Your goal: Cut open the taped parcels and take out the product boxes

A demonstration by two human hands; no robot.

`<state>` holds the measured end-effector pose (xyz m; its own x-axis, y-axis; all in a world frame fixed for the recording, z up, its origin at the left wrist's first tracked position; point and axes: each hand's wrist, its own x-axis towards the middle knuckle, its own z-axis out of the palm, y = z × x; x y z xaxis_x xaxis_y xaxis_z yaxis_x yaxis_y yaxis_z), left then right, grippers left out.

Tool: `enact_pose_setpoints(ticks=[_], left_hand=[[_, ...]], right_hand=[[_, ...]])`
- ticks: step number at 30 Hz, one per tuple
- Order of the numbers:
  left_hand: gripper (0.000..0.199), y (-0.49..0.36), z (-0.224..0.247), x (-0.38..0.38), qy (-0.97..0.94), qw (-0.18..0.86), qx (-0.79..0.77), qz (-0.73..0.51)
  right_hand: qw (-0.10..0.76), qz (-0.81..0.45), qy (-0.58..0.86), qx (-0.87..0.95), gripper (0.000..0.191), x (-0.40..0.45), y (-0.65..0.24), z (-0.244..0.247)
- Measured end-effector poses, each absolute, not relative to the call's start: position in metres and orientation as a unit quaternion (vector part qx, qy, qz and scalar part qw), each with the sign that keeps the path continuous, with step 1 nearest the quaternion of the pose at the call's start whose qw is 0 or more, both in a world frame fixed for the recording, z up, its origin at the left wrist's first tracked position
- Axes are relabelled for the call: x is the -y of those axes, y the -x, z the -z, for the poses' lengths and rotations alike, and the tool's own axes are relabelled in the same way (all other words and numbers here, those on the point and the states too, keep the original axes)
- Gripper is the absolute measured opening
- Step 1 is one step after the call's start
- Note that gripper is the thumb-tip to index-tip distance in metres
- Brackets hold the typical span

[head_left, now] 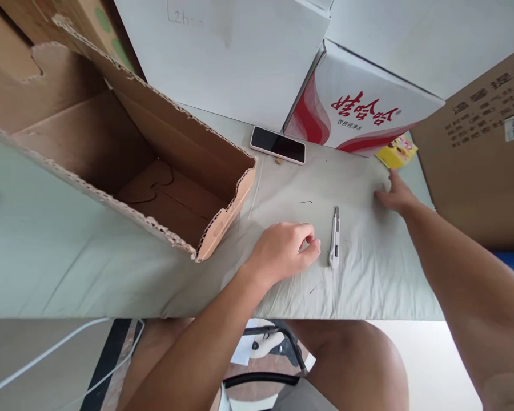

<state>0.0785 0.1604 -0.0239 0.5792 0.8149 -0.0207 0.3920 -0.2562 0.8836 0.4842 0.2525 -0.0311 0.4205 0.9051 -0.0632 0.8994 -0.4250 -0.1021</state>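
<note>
My left hand [282, 252] rests on the cloth-covered table, its fingers loosely curled in, with nothing seen in them. Just to its right lies a white box cutter [334, 240], with a short length of blade out at the far end. My right hand [396, 195] stretches to the far right with thumb and forefinger apart. Its forefinger points at a small yellow packet [396, 152] and comes up to the packet's near edge; whether they touch I cannot tell. To the left, an open cardboard box [223, 228] with rough-cut edges stands tilted across the view.
A phone [278, 144] lies at the back of the table. Behind it stand a white box [231, 63] and a red-and-white carton [351, 108]. A large brown carton [475, 165] borders the right side. A white cable [47, 357] hangs below the table's front edge.
</note>
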Motion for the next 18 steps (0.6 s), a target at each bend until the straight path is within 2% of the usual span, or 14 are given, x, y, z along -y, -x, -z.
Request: enact_pose_setpoints(ticks=[5,9,14,18], left_hand=[[0.023,-0.066,0.019,-0.150,-0.752,0.474,-0.388,-0.241],[0.023,-0.053,0.020,-0.135,-0.752,0.473,-0.391,-0.240],[0.020,-0.041,0.025,-0.123,-0.780,0.429,-0.408,-0.205],[0.018,-0.036,0.023,-0.122,-0.783,0.416,-0.407,-0.219]], right_hand=[[0.024,-0.041,0.810,0.584,0.070,-0.220,-0.434,0.012],[0.067,-0.030,0.737,0.672,0.058,-0.180,-0.368,-0.018],[0.167,0.027,0.498,0.850,0.045,-0.150,-0.250,-0.082],[0.132,0.072,0.311,0.938,0.052,-0.149,-0.163,-0.112]])
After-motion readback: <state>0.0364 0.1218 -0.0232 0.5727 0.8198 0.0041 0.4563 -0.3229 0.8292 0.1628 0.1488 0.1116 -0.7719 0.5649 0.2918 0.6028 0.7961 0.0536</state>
